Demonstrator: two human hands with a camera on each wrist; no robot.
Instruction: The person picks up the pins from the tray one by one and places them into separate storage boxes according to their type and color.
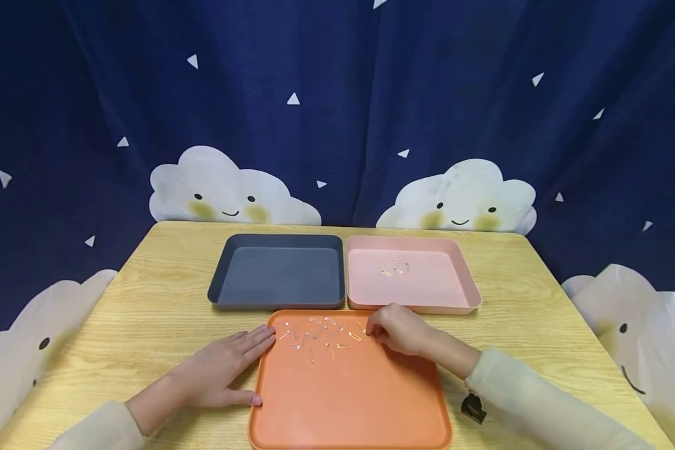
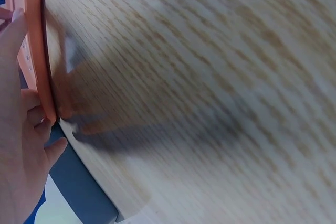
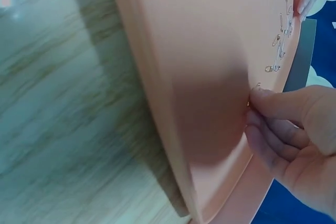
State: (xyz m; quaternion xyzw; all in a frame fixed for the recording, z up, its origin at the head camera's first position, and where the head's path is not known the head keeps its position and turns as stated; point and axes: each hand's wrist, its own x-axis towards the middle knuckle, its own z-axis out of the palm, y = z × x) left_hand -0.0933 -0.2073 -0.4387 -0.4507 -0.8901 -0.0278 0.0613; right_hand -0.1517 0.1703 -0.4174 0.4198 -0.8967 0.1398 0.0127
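Several small safety pins, some silver (image 1: 311, 355) and some gold (image 1: 354, 336), lie scattered over the far part of an orange tray (image 1: 349, 400). My left hand (image 1: 219, 369) rests at this tray's left rim, fingers extended and thumb touching the edge. At the tray's far right, my right hand (image 1: 399, 331) has thumb and forefinger pinched together low over the surface. A tiny glint of metal from a safety pin (image 3: 248, 104) shows between those fingertips in the right wrist view; most of it is hidden. Another pin (image 3: 257, 85) lies just beyond the thumb.
Behind the orange tray stand a dark grey tray (image 1: 284, 275) at left and a pink tray (image 1: 433, 281) at right, side by side. The pink one holds several gold pins (image 1: 399, 271). All stand on a wooden table (image 1: 169, 294) before a blue curtain (image 1: 337, 56).
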